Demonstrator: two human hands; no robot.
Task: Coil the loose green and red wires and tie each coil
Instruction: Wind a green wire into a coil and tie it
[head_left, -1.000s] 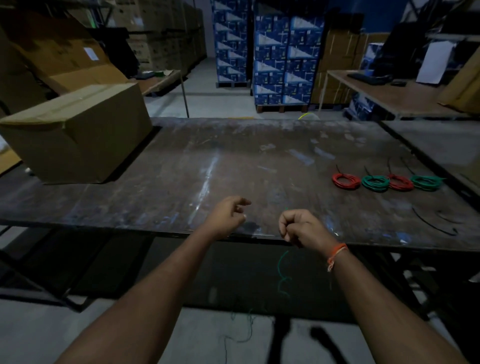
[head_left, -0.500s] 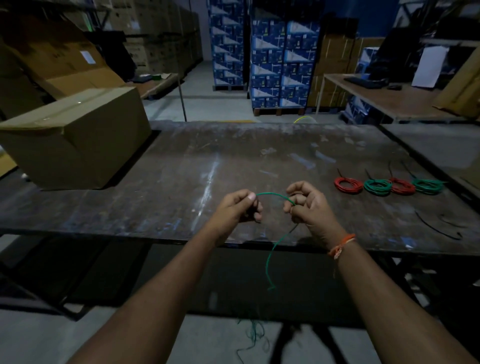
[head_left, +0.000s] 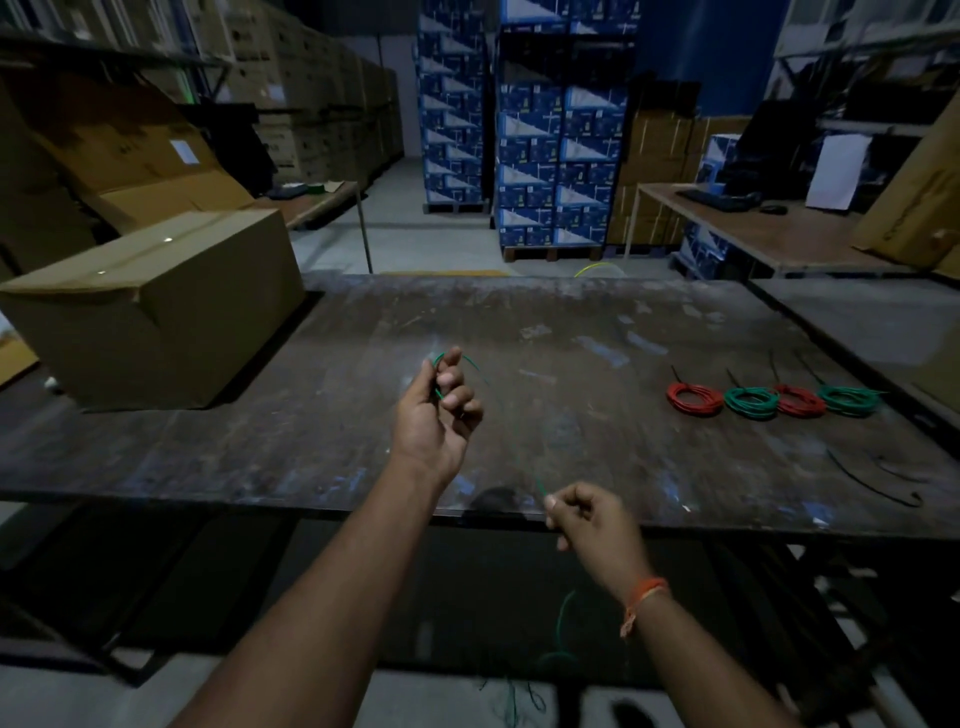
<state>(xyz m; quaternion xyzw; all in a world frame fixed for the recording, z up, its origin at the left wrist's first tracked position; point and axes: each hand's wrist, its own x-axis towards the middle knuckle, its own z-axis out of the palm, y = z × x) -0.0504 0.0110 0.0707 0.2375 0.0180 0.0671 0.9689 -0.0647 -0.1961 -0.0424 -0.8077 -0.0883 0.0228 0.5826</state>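
Your hands, close together half a second ago, have drawn apart: the first loop is begun. Your left hand (head_left: 436, 410) pinches the green wire (head_left: 511, 431) above the table (head_left: 311, 415); your right hand (head_left: 589, 519) grips it at the near edge, its slack trailing to the floor.

A worn counter (head_left: 571, 322) of dark, matt board, scuffed and streaked with pale scratches and flecks of blue. On it, a plain brown cardboard box (head_left: 156, 312), its surface dull, with tape along the top seam. Four coils (head_left: 774, 401) of thin wire in smooth red and green plastic sheathing lie at the right, beside loose black ties (head_left: 872, 480). An orange thread band (head_left: 644, 597) circles one wrist.
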